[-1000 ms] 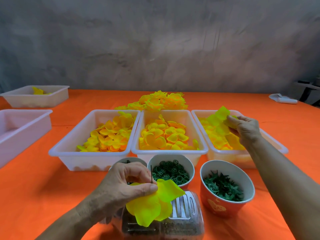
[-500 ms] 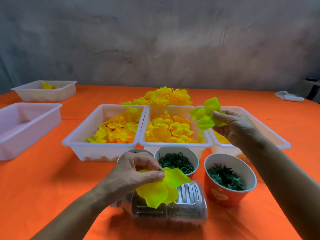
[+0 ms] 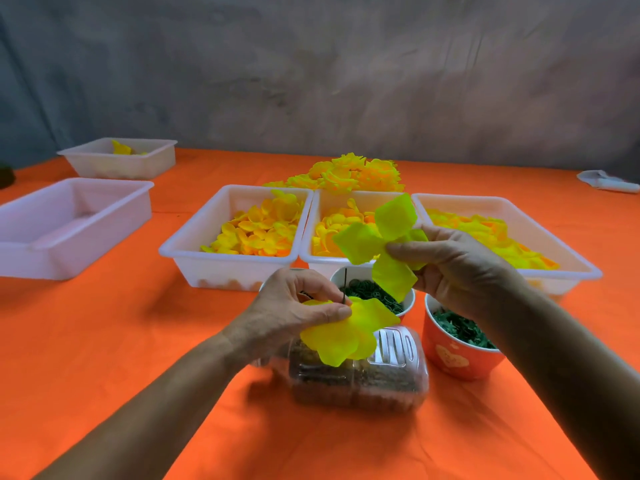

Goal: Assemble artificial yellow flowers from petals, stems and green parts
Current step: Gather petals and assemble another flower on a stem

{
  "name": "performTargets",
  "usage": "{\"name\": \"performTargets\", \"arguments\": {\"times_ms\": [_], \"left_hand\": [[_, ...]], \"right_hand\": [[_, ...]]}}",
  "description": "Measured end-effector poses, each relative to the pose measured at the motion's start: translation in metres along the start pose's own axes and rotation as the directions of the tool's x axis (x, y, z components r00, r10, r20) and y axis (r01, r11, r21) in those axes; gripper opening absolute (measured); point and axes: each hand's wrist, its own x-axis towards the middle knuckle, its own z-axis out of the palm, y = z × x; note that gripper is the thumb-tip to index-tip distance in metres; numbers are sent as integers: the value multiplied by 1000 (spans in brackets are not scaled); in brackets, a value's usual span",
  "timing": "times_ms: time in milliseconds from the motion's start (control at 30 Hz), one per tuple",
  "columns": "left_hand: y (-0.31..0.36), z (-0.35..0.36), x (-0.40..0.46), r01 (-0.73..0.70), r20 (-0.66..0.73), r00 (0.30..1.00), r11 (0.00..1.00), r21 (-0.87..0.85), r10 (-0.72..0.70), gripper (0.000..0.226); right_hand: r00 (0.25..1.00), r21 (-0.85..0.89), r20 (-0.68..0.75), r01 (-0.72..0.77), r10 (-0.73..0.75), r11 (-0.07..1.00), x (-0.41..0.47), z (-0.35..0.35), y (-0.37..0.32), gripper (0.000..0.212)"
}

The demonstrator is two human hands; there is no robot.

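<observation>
We see the left hand (image 3: 294,306) pinching a yellow petal layer (image 3: 346,329) and a thin dark stem (image 3: 344,287) above a clear plastic box (image 3: 360,379) of what may be brown stems. The right hand (image 3: 450,268) pinches a four-lobed yellow-green petal piece (image 3: 384,244) over a white cup (image 3: 410,299) of green rings. Beside it an orange cup (image 3: 453,358) holds dark green parts. Behind, three white trays (image 3: 194,251) hold yellow-orange petals, with finished flowers (image 3: 349,174) piled on the orange counter (image 3: 138,341). Two more white tubs (image 3: 69,251) sit left.

Five white trays (image 3: 239,268); two cups (image 3: 460,358); one clear box (image 3: 360,382).
</observation>
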Motion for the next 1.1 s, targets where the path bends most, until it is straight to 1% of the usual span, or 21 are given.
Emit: {"name": "performTargets", "arguments": {"times_ms": [67, 133, 167, 300, 367, 433, 500, 567, 633, 700, 733, 767, 833, 900, 933, 1000, 1033, 1100], "left_hand": [[2, -1, -1, 9, 14, 1000, 1000, -8, -8, 24], [2, -2, -1, 8, 17, 1000, 1000, -17, -7, 32], [3, -3, -2, 7, 20, 1000, 1000, -19, -6, 32], [6, -10, -2, 15, 27, 1000, 999, -45, -14, 16], [8, -16, -3, 11, 17, 1000, 998, -65, -10, 17], [11, -21, -2, -3, -9, 1000, 996, -86, 2, 12], [16, -23, 0, -17, -68, 998, 994, -104, 10, 11], [24, -24, 3, -21, -158, 987, 989, -145, -3, 22], [34, -25, 6, -34, -223, 975, 981, -191, -10, 38], [45, -24, 7, -56, -239, 971, 982, -181, 11, 51], [49, -22, 8, -66, -237, 971, 985, -161, 26, 52], [53, -20, 9, -74, -232, 972, 988, -139, 40, 48], [58, -13, 10, -83, -218, 974, 992, -98, 60, 31], [61, -9, 10, -59, -211, 977, 993, -103, 36, 12], [61, -8, 9, -36, -209, 978, 992, -124, 9, 8], [62, -10, 8, 14, -206, 977, 984, -180, -52, 10], [63, -11, 7, 38, -205, 975, 978, -204, -81, 13], [63, -12, 6, 81, -197, 972, 968, -237, -129, 19]], "right_hand": [[1000, -26, -8, -8, 8, 1000, -2, 4, 0, 39], [1000, -35, -17, -14, 13, 999, -3, 6, -2, 42], [1000, -40, -21, -17, 16, 999, -4, 6, -2, 46], [999, -66, -34, -36, 34, 997, -6, 9, -5, 58], [998, -84, -41, -49, 46, 995, -6, 10, -6, 58], [997, -106, -45, -62, 57, 992, -5, 11, -7, 57], [997, -128, -42, -76, 71, 989, -4, 13, -8, 52], [996, -142, -32, -87, 83, 986, -4, 14, -8, 44], [996, -153, -17, -91, 90, 984, -4, 15, -9, 38], [996, -171, -1, -93, 94, 981, -4, 16, -10, 39], [996, -185, 4, -91, 93, 978, -4, 17, -10, 43], [996, -202, 9, -88, 91, 976, -4, 18, -10, 48], [995, -227, 26, -88, 97, 970, -5, 20, -12, 52], [993, -212, 50, -95, 108, 973, -7, 21, -15, 54], [992, -187, 55, -99, 111, 977, -7, 21, -16, 59], [991, -127, 48, -115, 122, 985, -7, 20, -16, 70], [991, -104, 43, -124, 129, 987, -7, 20, -16, 73], [989, -100, 49, -133, 138, 986, -9, 22, -17, 68]]}}
